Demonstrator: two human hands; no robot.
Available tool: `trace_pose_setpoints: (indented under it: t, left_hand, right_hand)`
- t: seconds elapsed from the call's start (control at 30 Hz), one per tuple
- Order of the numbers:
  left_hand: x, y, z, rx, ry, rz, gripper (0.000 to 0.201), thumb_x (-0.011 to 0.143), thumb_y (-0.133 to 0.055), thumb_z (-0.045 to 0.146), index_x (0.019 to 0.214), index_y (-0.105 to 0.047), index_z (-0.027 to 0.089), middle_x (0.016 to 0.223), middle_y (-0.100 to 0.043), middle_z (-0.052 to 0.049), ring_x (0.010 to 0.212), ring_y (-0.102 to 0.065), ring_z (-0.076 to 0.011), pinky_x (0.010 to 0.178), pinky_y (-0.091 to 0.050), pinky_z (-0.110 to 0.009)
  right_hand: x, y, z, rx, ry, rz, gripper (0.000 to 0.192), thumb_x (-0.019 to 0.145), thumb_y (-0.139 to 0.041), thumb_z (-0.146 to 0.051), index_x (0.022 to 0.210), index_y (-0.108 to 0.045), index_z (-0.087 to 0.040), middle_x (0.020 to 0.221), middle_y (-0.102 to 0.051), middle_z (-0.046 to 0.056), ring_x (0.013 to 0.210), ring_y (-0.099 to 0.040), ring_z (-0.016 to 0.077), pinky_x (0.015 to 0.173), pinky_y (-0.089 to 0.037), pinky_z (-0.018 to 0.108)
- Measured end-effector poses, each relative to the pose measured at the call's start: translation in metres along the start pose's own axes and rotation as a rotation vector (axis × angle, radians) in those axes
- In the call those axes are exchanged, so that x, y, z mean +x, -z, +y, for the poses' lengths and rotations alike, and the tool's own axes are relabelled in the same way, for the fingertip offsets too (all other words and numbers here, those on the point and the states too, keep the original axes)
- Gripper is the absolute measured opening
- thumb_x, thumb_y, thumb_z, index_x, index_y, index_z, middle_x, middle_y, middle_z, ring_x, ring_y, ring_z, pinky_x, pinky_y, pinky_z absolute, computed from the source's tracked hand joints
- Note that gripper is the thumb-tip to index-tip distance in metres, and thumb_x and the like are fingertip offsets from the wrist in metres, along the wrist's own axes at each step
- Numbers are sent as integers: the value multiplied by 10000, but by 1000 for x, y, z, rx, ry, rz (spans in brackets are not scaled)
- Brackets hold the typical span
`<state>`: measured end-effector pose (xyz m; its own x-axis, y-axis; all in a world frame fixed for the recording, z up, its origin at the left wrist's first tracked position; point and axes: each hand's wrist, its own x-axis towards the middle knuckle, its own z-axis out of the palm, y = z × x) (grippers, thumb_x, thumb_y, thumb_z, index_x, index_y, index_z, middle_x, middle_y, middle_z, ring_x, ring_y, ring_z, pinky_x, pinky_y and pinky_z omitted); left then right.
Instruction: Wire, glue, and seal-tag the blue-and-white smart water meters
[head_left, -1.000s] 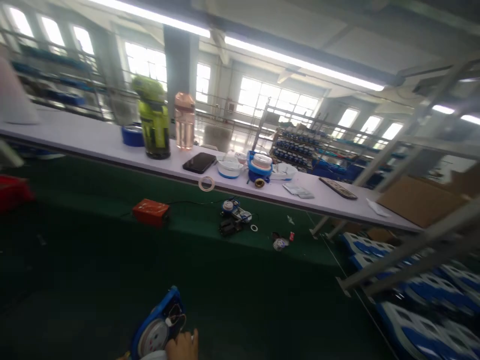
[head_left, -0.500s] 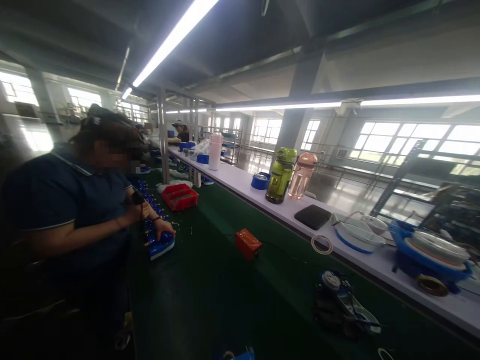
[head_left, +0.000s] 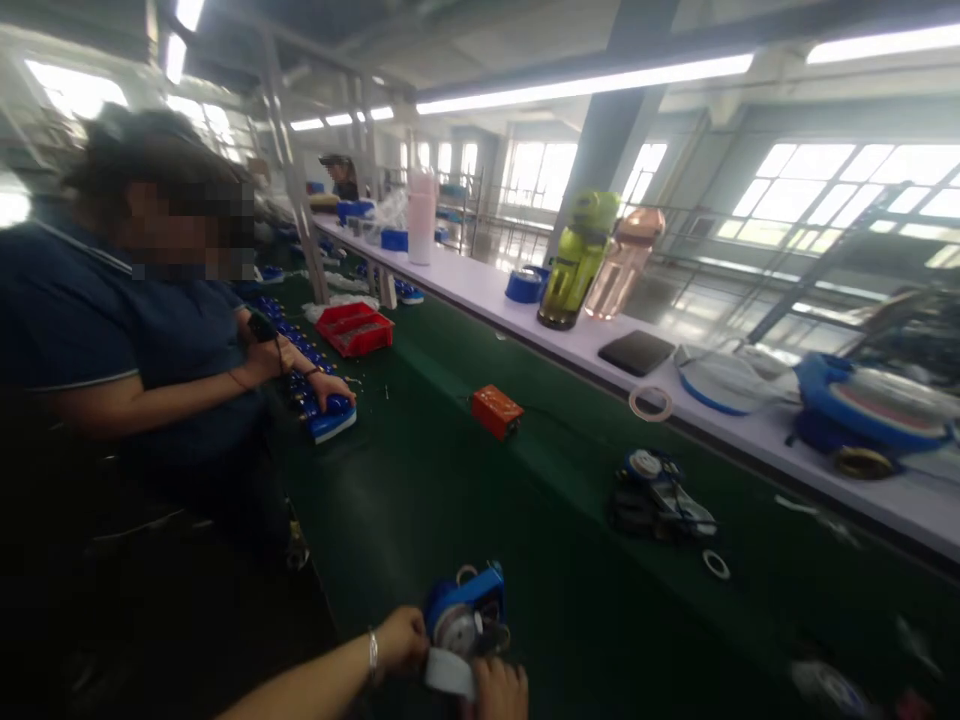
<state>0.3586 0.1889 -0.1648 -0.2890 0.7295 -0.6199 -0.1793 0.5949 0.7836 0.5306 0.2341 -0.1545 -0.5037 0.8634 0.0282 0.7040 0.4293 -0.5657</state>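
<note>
At the bottom of the head view, my left hand (head_left: 403, 640) is closed, its fingertips against the left side of a blue device (head_left: 491, 588) with a round metallic dial face, resembling a water meter. What those fingers hold, if anything, is hidden. My right hand (head_left: 501, 688) has its fingers curled over the right end of a pale, curved, band-like piece (head_left: 448, 672). That piece lies in front of the dial, between my two hands. Blur hides its exact kind. A small ring (head_left: 466, 574) shows behind the blue device.
On the left, a co-worker (head_left: 172, 300) holds a dark tool and rests a hand on a blue unit (head_left: 334, 422). A red bin (head_left: 354, 330), an orange box (head_left: 496, 410) and a dark assembly (head_left: 660, 500) stand on the green bench (head_left: 390, 510). Bottles (head_left: 577, 265) line the shelf (head_left: 480, 280).
The view has tipped downward, so the bench things sit higher. Both my hands and the pale piece have come into view at the bottom, by the blue device.
</note>
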Motion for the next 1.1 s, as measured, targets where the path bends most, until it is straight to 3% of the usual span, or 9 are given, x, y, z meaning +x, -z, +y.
trace_pose_setpoints:
  t: [0.1,0.3,0.4,0.5,0.67,0.73,0.83,0.93,1.1]
  left_hand:
    - [-6,-6,-26,50,34,-34,244,604,-602,341,638,-429,173,509,-466,45,444,-452,-76,477,-371,-219]
    - [-3,2,-38,272,7,-86,263,711,-489,398,635,-439,151,513,-463,35,461,-445,-74,480,-359,-210]
    - [-1,7,-33,414,-54,-68,205,709,-489,328,601,-437,161,499,-449,34,477,-453,-95,502,-383,-233]
    - [1,14,-20,548,-149,-15,161,706,-502,307,632,-490,165,621,-522,-12,636,-517,-146,642,-423,-284]
    - [5,7,10,835,-480,83,350,714,-540,374,980,-541,148,1006,-547,-100,990,-480,-224,896,-354,-340]
    - [9,-2,17,944,-573,32,404,719,-542,378,1043,-534,137,1070,-531,-109,1034,-467,-229,920,-341,-329]
    - [18,-9,20,981,-520,-98,384,749,-510,363,1064,-554,147,1134,-510,-105,1035,-489,-217,909,-353,-303]
    - [28,-6,20,979,-469,-138,388,779,-470,374,1097,-555,169,1212,-474,-102,1070,-481,-222,906,-358,-301]
    - [33,0,23,962,-467,-165,369,795,-440,404,1039,-585,167,1143,-532,-79,1035,-497,-185,890,-365,-253]
  right_hand:
    - [-24,7,0,-153,26,-68,248,668,-498,-130,864,-615,-227,951,-596,39,999,-498,223,1026,-183,453]
    - [-37,9,8,-91,-93,-15,356,668,-587,-224,1020,-561,-174,1219,-451,109,1192,-330,261,1010,-268,402]
    - [-47,3,21,-17,-173,-18,455,652,-617,-259,1088,-526,-167,1259,-411,118,1212,-314,262,1000,-302,395]
    - [-54,-5,30,72,-239,-35,540,636,-628,-248,1146,-478,-153,1272,-402,122,1203,-345,235,994,-321,359]
    - [-51,-11,33,194,-301,-12,726,601,-638,-235,1246,-339,-85,1261,-413,139,1183,-376,207,1014,-291,317]
    - [-49,-10,35,207,-306,-15,672,590,-628,-205,1203,-377,-97,1223,-440,122,1142,-413,196,990,-317,306]
    - [-49,-7,38,196,-305,-28,452,597,-576,-142,1038,-477,-132,1074,-514,72,1006,-492,165,899,-388,279]
    - [-53,-3,38,178,-301,-40,304,610,-523,-98,907,-504,-154,954,-528,39,881,-517,143,803,-423,254]
    - [-63,3,31,121,-253,-51,205,651,-470,-73,825,-523,-167,1020,-481,48,888,-502,132,796,-398,225]
